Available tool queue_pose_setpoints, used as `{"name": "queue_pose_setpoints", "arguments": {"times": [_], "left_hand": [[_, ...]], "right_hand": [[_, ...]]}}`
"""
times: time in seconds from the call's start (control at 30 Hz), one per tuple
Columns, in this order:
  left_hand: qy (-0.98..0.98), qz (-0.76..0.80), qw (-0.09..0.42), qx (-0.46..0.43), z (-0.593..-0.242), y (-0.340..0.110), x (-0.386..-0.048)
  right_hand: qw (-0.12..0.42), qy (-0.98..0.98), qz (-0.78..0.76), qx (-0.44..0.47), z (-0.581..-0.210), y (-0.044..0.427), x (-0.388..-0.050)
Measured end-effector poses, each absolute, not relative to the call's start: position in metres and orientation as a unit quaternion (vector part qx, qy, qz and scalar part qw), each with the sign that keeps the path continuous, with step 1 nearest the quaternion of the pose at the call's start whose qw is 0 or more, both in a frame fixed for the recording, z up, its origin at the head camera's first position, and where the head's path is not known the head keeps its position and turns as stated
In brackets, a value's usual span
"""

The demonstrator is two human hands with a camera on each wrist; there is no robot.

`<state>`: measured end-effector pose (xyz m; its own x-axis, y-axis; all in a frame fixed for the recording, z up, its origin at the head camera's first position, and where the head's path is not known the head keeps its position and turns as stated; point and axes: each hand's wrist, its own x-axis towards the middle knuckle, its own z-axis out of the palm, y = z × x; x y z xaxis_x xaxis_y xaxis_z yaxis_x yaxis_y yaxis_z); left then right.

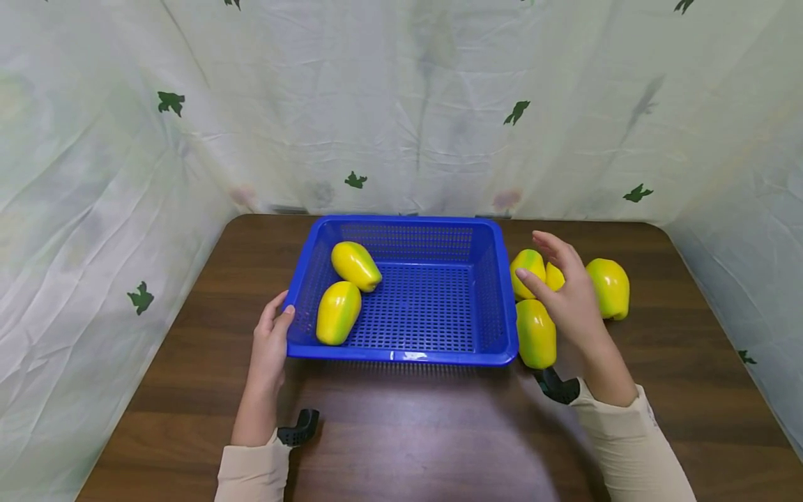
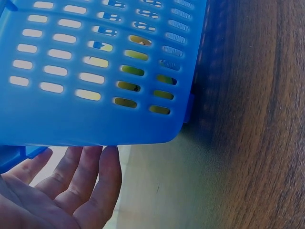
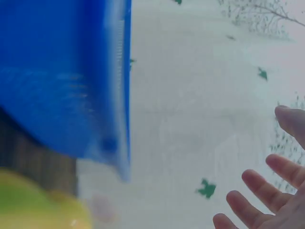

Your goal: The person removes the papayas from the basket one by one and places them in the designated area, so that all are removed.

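Near yellow fruits (image 1: 536, 335), the right grip (image 1: 569, 296) hangs spread while the left grip (image 1: 270, 343) pinches a blue basket (image 1: 452, 358).

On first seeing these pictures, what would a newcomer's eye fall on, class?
The bright blue basket in the middle of the head view comes first, with two yellow fruits lying in its left part. More yellow fruits lie on the brown table to its right, near the right hand; the left hand grips the basket's left rim.
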<state>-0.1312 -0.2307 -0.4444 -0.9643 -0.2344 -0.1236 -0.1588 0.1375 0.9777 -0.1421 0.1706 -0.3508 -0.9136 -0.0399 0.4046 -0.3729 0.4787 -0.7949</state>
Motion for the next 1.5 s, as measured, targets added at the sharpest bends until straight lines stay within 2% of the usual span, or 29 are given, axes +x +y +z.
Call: {"name": "queue_pose_setpoints", "arguments": {"times": [0.13, 0.43, 0.73, 1.27, 1.5], "left_hand": [[-0.757, -0.640, 0.029, 0.131, -0.445, -0.231, -0.131], [-0.755, -0.642, 0.027, 0.133, -0.444, -0.231, -0.132], [-0.759, -0.637, 0.024, 0.136, -0.444, -0.231, -0.132], [-0.758, -0.636, 0.020, 0.143, -0.444, -0.231, -0.132], [-0.757, -0.636, 0.021, 0.148, -0.445, -0.231, -0.133]], "right_hand": [[0.166, -0.840, 0.493, 0.153, -0.335, 0.152, -0.149], [0.133, -0.840, 0.489, 0.191, -0.353, 0.137, -0.198], [0.089, -0.845, 0.468, 0.243, -0.361, 0.097, -0.230], [-0.056, -0.876, 0.420, 0.231, -0.396, 0.035, -0.268], [-0.099, -0.869, 0.432, 0.220, -0.410, 0.017, -0.276]]}}
